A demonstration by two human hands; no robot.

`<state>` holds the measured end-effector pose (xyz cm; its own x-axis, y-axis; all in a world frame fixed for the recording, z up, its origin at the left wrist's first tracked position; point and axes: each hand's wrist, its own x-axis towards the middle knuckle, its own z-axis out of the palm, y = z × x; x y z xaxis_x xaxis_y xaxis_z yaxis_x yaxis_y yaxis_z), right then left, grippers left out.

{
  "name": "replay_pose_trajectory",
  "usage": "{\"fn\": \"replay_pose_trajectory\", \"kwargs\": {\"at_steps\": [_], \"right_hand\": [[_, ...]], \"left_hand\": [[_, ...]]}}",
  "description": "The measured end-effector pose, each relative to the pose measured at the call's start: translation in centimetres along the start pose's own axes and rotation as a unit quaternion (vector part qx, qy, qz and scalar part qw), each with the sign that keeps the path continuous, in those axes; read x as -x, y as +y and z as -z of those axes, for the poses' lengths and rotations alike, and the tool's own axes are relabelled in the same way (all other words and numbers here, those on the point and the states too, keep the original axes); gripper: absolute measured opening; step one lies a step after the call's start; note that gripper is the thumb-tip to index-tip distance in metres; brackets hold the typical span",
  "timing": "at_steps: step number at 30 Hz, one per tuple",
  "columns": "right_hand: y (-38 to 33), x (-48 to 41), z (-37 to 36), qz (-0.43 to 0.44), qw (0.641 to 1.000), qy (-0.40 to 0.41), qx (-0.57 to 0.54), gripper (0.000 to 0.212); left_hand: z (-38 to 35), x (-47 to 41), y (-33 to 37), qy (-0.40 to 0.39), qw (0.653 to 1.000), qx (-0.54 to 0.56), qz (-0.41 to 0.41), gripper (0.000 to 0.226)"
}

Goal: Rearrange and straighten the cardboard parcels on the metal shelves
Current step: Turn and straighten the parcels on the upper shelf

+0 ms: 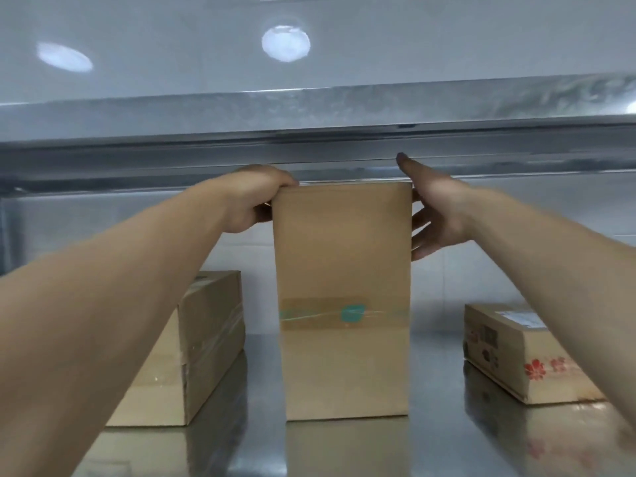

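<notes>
Left hand (254, 201) is gripping tall parcel (344, 270) at top-left corner; right hand (437, 215), fingers straight, is flanking its rt side. Keeping base flat on shelf (265, 373) helps squaring.

Beside the left hand (251, 201) the tall parcel (344, 253) is plain tan, its tape band marked teal; beneath the right hand (440, 215) the low parcel (516, 352) shows red flowers

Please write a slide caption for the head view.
Left hand grips and right hand steadies an upright parcel on a metal shelf.
</notes>
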<state>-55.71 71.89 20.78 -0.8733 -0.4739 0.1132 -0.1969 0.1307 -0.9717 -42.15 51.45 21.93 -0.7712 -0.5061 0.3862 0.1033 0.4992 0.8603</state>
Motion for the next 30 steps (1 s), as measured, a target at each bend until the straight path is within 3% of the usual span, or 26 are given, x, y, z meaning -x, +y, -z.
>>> {"fn": "replay_pose_trajectory", "kwargs": {"at_steps": [5, 14, 20, 24, 26, 30], "right_hand": [[-2.1, -1.2, -0.1, -0.036, 0.990, -0.050, 0.128, 0.066], [-2.5, -3.5, 0.6, -0.015, 0.975, -0.094, 0.202, 0.026], [-2.1, -3.7, 0.3, 0.011, 0.978, -0.073, 0.195, 0.029], [1.0, -3.5, 1.7, 0.014, 0.999, -0.049, -0.008, 0.066], [4.6, -3.3, 2.2, -0.004, 0.998, -0.020, -0.068, 0.069], [14.4, -3.6, 1.3, -0.110, 0.993, -0.007, 0.031, 0.063]], "left_hand": [[0.5, -0.4, 0.0, -0.033, 0.989, -0.056, 0.132, 0.025], [-0.4, -3.3, 0.5, -0.052, 0.982, -0.111, 0.141, 0.017], [-0.9, -3.6, 0.1, -0.041, 0.984, -0.103, 0.139, 0.020], [-0.4, -2.9, -0.6, -0.009, 0.988, -0.052, 0.146, 0.025], [0.4, -2.8, -1.1, 0.006, 0.988, -0.016, 0.153, 0.026], [1.7, -2.6, -1.7, 0.017, 0.988, 0.028, 0.153, 0.025]]}}
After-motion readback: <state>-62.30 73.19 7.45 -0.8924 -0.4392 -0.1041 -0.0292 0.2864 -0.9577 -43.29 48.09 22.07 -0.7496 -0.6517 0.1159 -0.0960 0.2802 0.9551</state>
